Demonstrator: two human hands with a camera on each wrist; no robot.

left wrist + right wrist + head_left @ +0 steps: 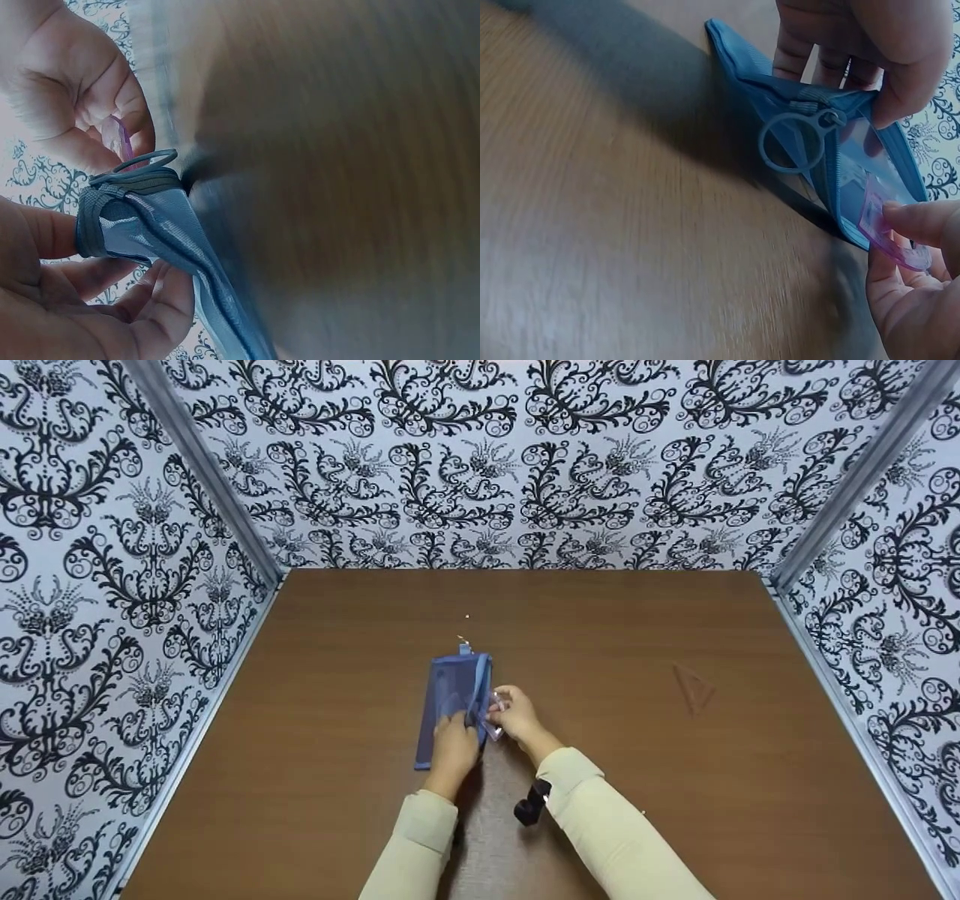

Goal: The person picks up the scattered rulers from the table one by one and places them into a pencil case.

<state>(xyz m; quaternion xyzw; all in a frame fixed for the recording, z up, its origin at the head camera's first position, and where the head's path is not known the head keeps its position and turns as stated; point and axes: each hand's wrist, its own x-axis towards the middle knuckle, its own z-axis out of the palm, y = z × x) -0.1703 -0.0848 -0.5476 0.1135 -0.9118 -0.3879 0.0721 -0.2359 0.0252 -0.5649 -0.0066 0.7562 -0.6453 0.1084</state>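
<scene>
A blue see-through zip pouch (450,697) is gripped at its zip end by my left hand (456,746), thumb on one side and fingers on the other. Its mouth gapes toward my right hand (516,716), and a round zip pull (791,142) hangs at the zip's end. Between the thumb and fingers of the right hand is a pink see-through plastic piece (889,236), one edge right at the pouch's mouth. The left wrist view shows only a small part of this pink piece (116,139), as the right hand's fingers hide the rest.
A clear triangular set square (694,690) lies on the brown wooden table (600,622) to the right. At the pouch's far end sits a small blue tab (465,649). Patterned walls (480,457) enclose the table at the back and both sides.
</scene>
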